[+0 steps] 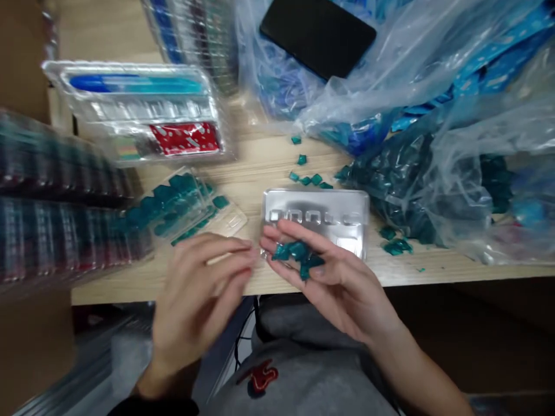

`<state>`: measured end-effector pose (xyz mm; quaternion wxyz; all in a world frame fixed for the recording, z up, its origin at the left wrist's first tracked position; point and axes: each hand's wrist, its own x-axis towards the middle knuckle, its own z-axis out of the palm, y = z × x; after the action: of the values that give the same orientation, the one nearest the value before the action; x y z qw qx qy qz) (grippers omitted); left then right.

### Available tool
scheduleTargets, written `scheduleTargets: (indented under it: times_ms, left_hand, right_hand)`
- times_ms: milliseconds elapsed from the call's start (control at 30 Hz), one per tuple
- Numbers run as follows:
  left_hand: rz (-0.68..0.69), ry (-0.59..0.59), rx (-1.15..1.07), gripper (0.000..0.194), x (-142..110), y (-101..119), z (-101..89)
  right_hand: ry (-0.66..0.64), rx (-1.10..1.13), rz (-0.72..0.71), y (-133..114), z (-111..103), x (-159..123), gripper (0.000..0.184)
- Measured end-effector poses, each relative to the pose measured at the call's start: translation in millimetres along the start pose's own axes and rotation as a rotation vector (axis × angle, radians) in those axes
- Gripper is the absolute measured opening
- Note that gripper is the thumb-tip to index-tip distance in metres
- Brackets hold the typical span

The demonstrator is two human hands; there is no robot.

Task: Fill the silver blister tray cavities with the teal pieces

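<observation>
My right hand (333,277) lies palm up at the table's front edge, its fingers cupped around several small teal pieces (298,255). Just behind it a clear plastic blister tray (316,216) with a row of small pockets rests on the wooden table (433,268). My left hand (199,294) hovers to the left, blurred, with fingers stretched toward the tray's left edge and nothing visible in them. More teal pieces (309,178) lie scattered behind the tray.
A tray with teal pieces (177,202) sits at left beside stacks of packed trays (65,231). A filled pack with blue and red items (139,112) lies behind. Plastic bags of teal and blue pieces (433,173) crowd the right; a black phone (318,34) rests on one.
</observation>
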<state>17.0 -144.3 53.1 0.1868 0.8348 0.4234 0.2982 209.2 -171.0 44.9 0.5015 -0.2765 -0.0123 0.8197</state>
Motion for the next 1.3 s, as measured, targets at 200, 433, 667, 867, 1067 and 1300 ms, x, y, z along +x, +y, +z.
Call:
scheduleTargets:
  times_ms: [200, 433, 667, 867, 1067, 1300]
  left_hand:
    - [0.129, -0.13, 0.1, 0.027, 24.5, 23.2, 15.4]
    - [-0.147, -0.051, -0.361, 0.035, 20.5, 26.1, 25.2]
    - [-0.164, -0.03, -0.31, 0.043, 13.6, 19.1, 33.2]
    - [-0.164, -0.104, -0.175, 0.047, 7.1, 20.1, 23.2]
    - [-0.213, -0.061, -0.215, 0.036, 10.1, 5.5, 31.1]
    - [-0.248, 0.008, -0.11, 0.029, 19.7, -21.4, 41.1]
  right_hand:
    - [-0.019, -0.223, -0.067, 0.6, -4.9, -14.2, 0.049]
    - [-0.052, -0.195, -0.102, 3.3, -5.7, -9.9, 0.043]
    - [-0.001, -0.214, -0.266, 12.1, -11.6, -2.0, 0.026]
    - [0.196, -0.641, -0.366, 8.0, -12.1, -3.0, 0.011]
    - [0.256, -0.825, -0.472, 2.7, -18.7, -3.7, 0.014]
    - [0.358, -0.603, -0.423, -7.1, -37.1, -15.5, 0.017]
